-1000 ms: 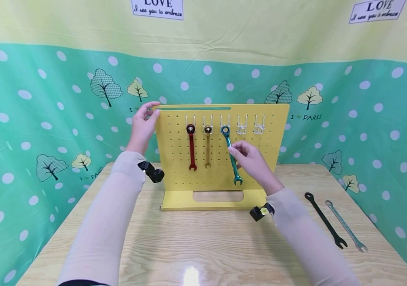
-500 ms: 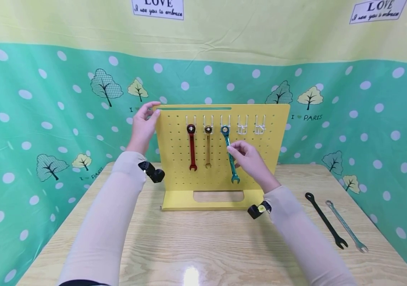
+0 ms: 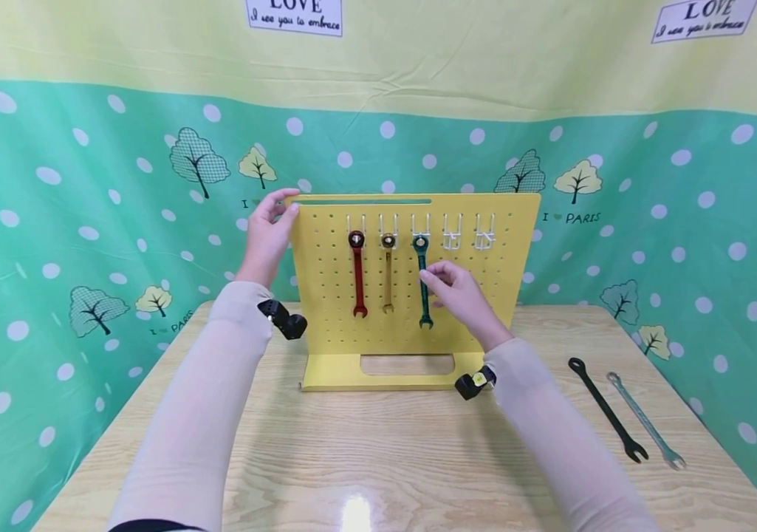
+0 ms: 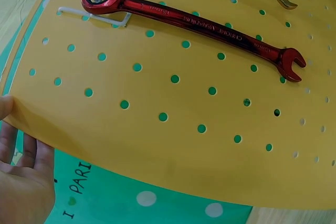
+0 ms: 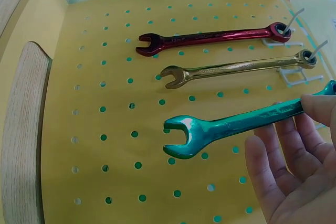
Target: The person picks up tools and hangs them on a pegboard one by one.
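My left hand (image 3: pixel 265 240) holds the upper left corner of a yellow pegboard (image 3: pixel 338 340), thumb in front and fingers behind its edge. With thumb and fingers, my right hand (image 3: pixel 461 295) pinches a teal combination wrench (image 3: pixel 424 299) around mid-shaft. Its ring end lies over the third white hook from the left, and its open jaw (image 5: pixel 189 136) points downward. In the left wrist view a red wrench (image 4: pixel 210 32) hangs by its ring on the leftmost hook. Between the red and teal ones hangs a gold wrench (image 5: pixel 231 68).
Two white hooks, one (image 3: pixel 451 240) beside the teal wrench and another (image 3: pixel 484 240) farther right, carry no wrench. A black wrench (image 3: pixel 607 410) and a silver wrench (image 3: pixel 645 420) lie on the wooden table (image 3: pixel 365 451) at right. A patterned curtain (image 3: pixel 152 170) stands behind.
The teal wrench has swung from a slant to nearly upright, its lower end moving left and slightly up. My right hand has shifted a little left with it; the left hand stays put.
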A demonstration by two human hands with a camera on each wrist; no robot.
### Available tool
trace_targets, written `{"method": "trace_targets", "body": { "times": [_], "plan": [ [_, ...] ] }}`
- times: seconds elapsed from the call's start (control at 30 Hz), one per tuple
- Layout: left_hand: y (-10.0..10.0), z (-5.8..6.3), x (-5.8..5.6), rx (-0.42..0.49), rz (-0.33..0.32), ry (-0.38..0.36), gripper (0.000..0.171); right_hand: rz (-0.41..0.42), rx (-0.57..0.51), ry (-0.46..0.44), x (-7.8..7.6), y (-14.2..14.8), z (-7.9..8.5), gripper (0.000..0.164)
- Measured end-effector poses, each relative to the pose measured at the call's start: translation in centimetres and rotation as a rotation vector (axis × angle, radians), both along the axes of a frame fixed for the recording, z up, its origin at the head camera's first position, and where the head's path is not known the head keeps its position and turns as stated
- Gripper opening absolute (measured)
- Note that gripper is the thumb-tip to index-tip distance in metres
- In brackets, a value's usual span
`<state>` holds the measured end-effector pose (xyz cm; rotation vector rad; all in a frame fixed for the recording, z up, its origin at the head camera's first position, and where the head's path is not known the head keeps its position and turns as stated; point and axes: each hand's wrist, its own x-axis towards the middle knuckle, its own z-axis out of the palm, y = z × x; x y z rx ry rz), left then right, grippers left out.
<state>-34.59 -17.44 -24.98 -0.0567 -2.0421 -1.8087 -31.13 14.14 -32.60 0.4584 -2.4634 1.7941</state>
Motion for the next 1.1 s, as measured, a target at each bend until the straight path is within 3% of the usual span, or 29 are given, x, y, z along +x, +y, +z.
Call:
{"method": "trace_targets", "body": {
  "times": [0.57,1.1],
  "plan": [
    [0.0,0.0,-0.1,0.002,-0.006,0.004,0.032,-0.004,-0.022,-0.017,-1.1,-0.2,-0.3,0.04],
    [0.0,-0.1,-0.1,0.001,-0.009,0.012,0.032,0.024,-0.023,-0.034,-0.7,0.5,-0.4,0.04]
  ]
}}
